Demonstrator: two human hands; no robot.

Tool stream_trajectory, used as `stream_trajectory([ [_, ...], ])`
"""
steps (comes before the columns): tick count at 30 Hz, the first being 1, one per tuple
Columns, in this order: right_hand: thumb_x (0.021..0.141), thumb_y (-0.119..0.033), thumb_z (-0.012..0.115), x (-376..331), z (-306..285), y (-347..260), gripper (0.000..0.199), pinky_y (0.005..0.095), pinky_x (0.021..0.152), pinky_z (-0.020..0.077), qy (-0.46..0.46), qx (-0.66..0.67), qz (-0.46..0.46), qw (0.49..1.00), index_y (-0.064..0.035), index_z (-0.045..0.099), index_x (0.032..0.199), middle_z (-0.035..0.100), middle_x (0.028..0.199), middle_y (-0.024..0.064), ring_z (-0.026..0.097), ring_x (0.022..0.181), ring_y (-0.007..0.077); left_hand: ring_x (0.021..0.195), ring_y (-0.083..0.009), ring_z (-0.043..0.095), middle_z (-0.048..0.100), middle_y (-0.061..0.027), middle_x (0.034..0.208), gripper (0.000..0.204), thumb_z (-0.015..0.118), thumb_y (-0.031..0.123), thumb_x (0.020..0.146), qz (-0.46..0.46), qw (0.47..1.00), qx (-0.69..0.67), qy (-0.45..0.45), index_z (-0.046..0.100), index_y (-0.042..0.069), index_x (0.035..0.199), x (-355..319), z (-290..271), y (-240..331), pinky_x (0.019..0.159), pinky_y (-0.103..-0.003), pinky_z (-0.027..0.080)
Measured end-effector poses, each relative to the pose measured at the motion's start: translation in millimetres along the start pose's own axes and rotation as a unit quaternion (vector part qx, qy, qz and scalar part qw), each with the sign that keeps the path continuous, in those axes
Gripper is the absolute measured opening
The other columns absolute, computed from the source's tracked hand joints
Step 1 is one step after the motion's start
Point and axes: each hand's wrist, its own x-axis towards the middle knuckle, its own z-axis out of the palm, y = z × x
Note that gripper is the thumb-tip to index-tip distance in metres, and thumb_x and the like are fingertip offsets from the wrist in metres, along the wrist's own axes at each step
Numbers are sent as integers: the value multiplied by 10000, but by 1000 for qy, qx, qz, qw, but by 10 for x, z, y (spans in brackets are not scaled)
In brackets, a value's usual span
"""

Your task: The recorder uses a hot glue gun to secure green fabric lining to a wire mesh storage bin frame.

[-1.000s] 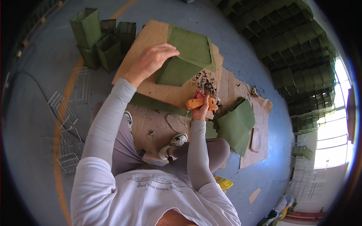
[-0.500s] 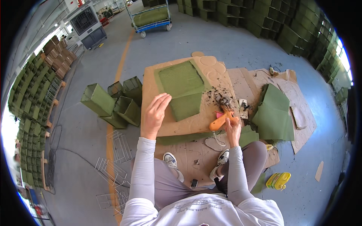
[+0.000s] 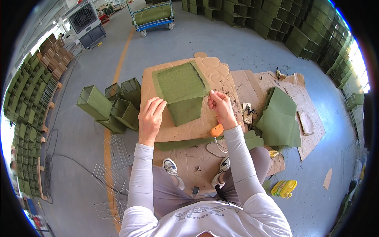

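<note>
A folded piece of green felt point(image 3: 179, 83) lies on the cardboard-topped work surface before me, with a dark line along its far right edge. At its left edge, near the crease, my left hand point(image 3: 150, 120) pinches the felt with fingertips together. On the opposite edge, my right hand point(image 3: 222, 108) has thumb and forefinger closed on the felt's corner. An orange glue gun point(image 3: 216, 130) with a pale cord lies by my right wrist, partly hidden by that hand and forearm. Dark crumbs are scattered on the cardboard point(image 3: 215, 65) beside the felt.
Open green felt boxes point(image 3: 93, 103) stand at the left, above wire frames point(image 3: 117, 152) on the floor. Flat green felt sheets point(image 3: 279, 118) lie at the right, with a yellow bottle point(image 3: 284, 189) nearer me. A blue cart point(image 3: 153, 24) and stacked green boxes point(image 3: 272, 19) stand farther off.
My right hand has let go of the glue gun and moved up and left to the felt's right corner. My left hand stays at the left edge. The whole view has shifted slightly.
</note>
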Motion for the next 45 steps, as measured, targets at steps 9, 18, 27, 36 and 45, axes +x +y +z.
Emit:
stream_trajectory([
  [9,1013,-399,283,122,154,-431,583,345,1125,217,-52,-216,-241,945,21,325,1415,360,1457,169,297,1374,254,1215,-297,504,587,-143,1234,362,543,246,900,-39,992,-84,-86,621,-17,1137,208,-143,74,1039,-404,391],
  [18,1006,-486,208,657,123,-321,658,325,1154,125,-182,-197,-98,958,-12,215,1463,217,1529,121,175,1418,211,1354,-347,312,374,-276,1402,660,314,451,983,-114,969,-42,-215,406,-111,1316,672,840,634,1116,-443,251],
  [27,966,-591,153,503,201,-122,725,380,1156,109,-220,-105,-39,969,-94,150,1494,154,1543,119,120,1427,252,1356,-338,310,385,-267,1398,698,304,485,975,-116,957,18,-266,400,-114,1320,660,794,737,1125,-445,226],
  [36,973,-575,142,442,104,-181,707,375,1160,97,-239,-116,19,964,-97,149,1494,128,1552,127,79,1437,264,1364,-346,294,363,-271,1412,766,279,543,963,-111,950,8,-291,367,-122,1335,659,768,705,1132,-445,210],
  [45,986,-544,135,1141,289,-377,702,321,1158,86,-204,-283,-122,929,-49,152,1483,129,1553,111,83,1436,207,1361,-374,283,331,-316,1408,813,262,571,956,-140,938,-27,-317,330,-140,1345,737,786,768,1129,-451,221],
])
